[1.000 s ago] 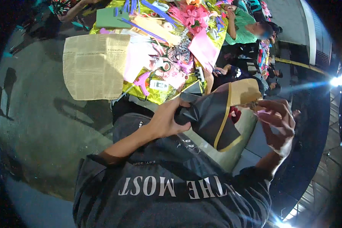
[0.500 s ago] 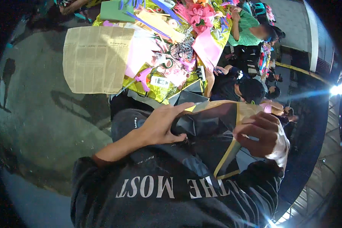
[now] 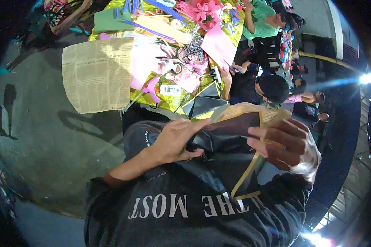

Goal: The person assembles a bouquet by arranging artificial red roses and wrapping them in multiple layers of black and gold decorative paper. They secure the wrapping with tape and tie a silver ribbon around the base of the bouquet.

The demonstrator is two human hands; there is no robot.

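The left hand [image 3: 173,140] pinches a gold-edged black sheet [image 3: 222,138] between thumb and fingers. The right hand [image 3: 285,144], blurred, is at the sheet's right side by yellow mesh [image 3: 273,117]; its grip is unclear. The bench [image 3: 165,102] carries a pink glue gun [image 3: 151,88]; a newsprint-patterned sheet [image 3: 97,78] overhangs its left edge.

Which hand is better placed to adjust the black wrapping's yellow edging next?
Likely the right hand: its fingers are near the yellow edging, while the left hand holds the black wrapping farther left.

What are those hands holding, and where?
Black, gold-edged paper: the left hand grips its creased left end; the right hand is at its right edge, grip unclear.
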